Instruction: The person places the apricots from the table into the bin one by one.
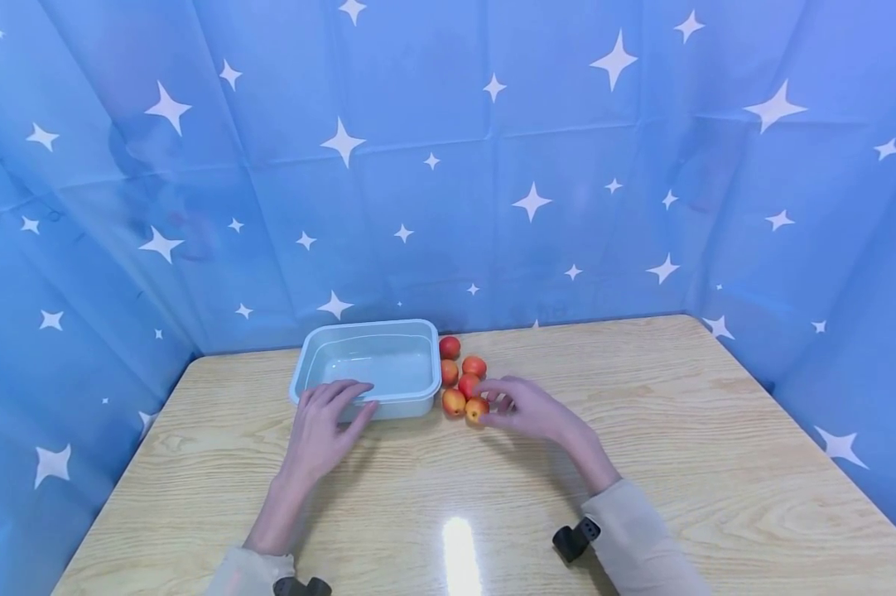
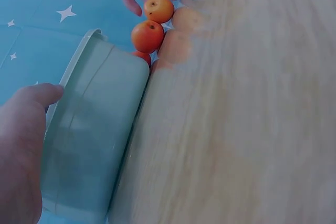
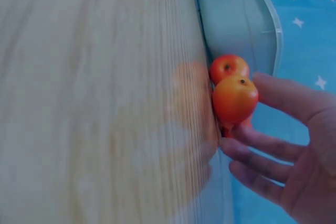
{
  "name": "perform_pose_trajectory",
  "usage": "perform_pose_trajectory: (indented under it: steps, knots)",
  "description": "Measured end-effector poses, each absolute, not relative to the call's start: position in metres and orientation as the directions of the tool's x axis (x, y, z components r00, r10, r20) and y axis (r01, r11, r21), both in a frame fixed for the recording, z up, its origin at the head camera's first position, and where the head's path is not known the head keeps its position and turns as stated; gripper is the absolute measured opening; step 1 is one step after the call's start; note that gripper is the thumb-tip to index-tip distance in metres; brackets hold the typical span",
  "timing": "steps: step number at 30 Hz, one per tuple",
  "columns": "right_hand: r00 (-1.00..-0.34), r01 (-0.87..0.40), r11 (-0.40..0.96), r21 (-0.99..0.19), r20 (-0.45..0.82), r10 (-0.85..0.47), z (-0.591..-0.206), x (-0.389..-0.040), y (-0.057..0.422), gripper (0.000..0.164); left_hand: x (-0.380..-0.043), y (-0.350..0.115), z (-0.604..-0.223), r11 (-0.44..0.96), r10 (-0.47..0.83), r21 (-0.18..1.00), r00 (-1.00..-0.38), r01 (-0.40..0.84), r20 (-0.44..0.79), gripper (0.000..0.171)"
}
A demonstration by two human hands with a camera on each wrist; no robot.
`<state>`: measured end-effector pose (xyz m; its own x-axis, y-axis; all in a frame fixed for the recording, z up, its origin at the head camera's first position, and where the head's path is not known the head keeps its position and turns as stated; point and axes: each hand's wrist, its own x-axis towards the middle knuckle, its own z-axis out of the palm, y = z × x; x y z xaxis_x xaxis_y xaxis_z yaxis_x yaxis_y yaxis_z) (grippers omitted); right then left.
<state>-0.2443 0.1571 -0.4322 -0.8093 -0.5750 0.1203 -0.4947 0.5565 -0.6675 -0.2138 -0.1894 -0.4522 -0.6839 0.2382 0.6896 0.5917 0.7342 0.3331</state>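
Note:
A pale blue plastic tub stands near the table's back edge, its inside bare. My left hand is at its near left corner, fingers extended over the rim; the thumb lies along the rim in the left wrist view. Several small red-orange apples cluster against the tub's right side. My right hand is beside the nearest yellow-orange apple, thumb and loosely bent fingers spread around it. Whether the fingertips touch it is unclear. Some apples are hidden behind the front ones in both wrist views.
The light wooden table extends to both sides and in front of the tub. A blue curtain with white stars hangs just behind the table's back edge and along its sides. Bright light reflects off the front of the tabletop.

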Motion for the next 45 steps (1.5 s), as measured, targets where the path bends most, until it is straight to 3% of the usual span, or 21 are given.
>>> perform_pose_trajectory:
  steps: [6,24,36,45]
  knots:
    - [-0.786,-0.525,0.551,-0.648,0.122,-0.606,-0.433,-0.247,0.154,0.032,-0.214,-0.19,-0.453,0.728,0.229,0.34,-0.678,0.595,0.698,0.022]
    - [-0.821,-0.481,0.602,-0.637,0.086,-0.564,-0.433,-0.248,0.148,0.026,-0.214,-0.19,-0.452,0.752,0.229,0.335,-0.701,0.567,0.675,0.021]
    - [-0.855,-0.43,0.618,-0.658,0.078,-0.512,-0.423,-0.247,0.146,0.035,-0.216,-0.19,-0.452,0.752,0.213,0.345,-0.703,0.561,0.679,0.022]
    - [-0.867,-0.438,0.589,-0.679,0.145,-0.477,-0.414,-0.248,0.143,0.038,-0.215,-0.189,-0.451,0.749,0.208,0.357,-0.709,0.559,0.674,0.021]
